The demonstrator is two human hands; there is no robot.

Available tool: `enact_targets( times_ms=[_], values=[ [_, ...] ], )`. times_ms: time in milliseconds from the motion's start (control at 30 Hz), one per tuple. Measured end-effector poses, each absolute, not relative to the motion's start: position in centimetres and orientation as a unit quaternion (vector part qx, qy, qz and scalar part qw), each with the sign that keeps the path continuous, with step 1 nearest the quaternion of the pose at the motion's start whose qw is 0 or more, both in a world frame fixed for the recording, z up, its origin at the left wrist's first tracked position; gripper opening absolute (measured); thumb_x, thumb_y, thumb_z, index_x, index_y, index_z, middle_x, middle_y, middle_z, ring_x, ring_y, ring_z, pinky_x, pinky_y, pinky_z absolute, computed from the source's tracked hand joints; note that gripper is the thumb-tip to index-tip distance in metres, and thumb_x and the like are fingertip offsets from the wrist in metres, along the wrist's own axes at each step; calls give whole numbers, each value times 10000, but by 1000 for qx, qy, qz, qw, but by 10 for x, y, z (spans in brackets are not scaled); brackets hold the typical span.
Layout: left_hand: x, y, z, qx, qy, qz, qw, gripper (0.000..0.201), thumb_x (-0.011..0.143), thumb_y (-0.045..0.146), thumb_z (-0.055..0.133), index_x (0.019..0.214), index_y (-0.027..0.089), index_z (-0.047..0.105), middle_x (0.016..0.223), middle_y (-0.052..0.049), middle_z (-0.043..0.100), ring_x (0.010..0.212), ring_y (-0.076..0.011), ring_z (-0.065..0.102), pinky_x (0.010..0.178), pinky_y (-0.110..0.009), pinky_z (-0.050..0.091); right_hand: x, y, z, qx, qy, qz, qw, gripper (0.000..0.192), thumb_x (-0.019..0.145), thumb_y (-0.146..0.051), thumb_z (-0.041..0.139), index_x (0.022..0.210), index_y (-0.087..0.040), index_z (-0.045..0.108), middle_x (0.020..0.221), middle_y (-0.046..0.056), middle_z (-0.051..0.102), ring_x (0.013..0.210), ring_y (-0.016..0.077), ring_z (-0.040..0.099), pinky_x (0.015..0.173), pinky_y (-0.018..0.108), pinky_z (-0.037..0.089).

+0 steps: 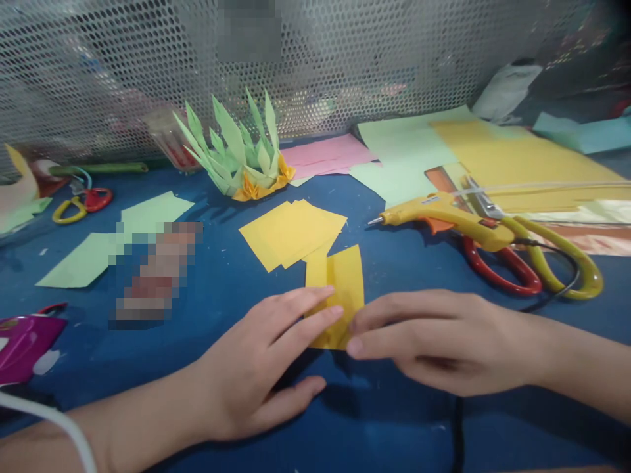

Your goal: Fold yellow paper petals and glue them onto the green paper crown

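A small yellow paper piece [342, 279], partly folded, lies on the blue table [207, 276] in front of me. My left hand [266, 361] presses flat on its near left part with the fingers stretched out. My right hand [434, 338] meets it from the right, fingertips pinching the paper's near edge. Just behind it sits a small stack of yellow paper squares [288, 233].
A yellow glue gun [444, 213] and red-and-yellow scissors [522, 263] lie at the right, on coloured paper sheets [497, 157]. A green and orange folded-paper piece [236, 157] stands at the back by the mesh wall [123, 66]. Green sheets [148, 213] and small scissors [81, 203] lie at the left.
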State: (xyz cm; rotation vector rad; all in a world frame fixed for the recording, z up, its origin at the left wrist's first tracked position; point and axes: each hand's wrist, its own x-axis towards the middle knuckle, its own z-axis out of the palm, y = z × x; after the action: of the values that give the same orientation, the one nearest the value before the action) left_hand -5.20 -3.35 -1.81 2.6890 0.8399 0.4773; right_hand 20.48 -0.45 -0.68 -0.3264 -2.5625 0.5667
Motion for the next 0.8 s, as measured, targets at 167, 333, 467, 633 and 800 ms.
enact_targets(
  times_ms=[167,333,467,633,800],
  values=[
    [-51,-30,-17,938,273,135,164,386,883,261,524,1239,113,506,1349,-137,513,1300,-209,426,1079,-374,391,203,-1,-7,-162,-953,53,251,212,906,-154,498,1039,-254,628,914,6,675,736,105,596,673,230,464],
    [-53,-33,-20,929,282,153,185,292,876,254,537,1143,138,551,1349,-132,509,1323,-228,397,1086,-409,381,210,20,-12,-194,-954,-43,226,208,933,-186,444,955,-217,648,1069,78,646,1007,204,572,815,361,426],
    [-51,-37,-21,914,330,181,150,264,865,280,553,1100,160,574,1355,-126,476,1322,-274,348,1073,-462,372,207,15,-11,-131,-971,-27,197,258,961,-148,376,917,-174,628,977,52,680,981,156,585,905,334,389],
    [-50,-36,-21,919,328,193,100,410,835,413,598,1130,129,582,1199,-137,559,1131,-278,457,972,-435,431,195,-2,-8,-116,-975,0,191,324,973,-183,355,829,-170,645,677,13,612,708,132,562,762,311,405],
    [-51,-34,-22,930,291,189,116,349,896,364,529,1144,122,572,1153,-125,604,1101,-243,513,946,-394,437,195,-1,-14,-171,-955,161,183,207,934,-258,477,840,-172,640,777,30,627,726,125,551,690,273,412]
  ],
)
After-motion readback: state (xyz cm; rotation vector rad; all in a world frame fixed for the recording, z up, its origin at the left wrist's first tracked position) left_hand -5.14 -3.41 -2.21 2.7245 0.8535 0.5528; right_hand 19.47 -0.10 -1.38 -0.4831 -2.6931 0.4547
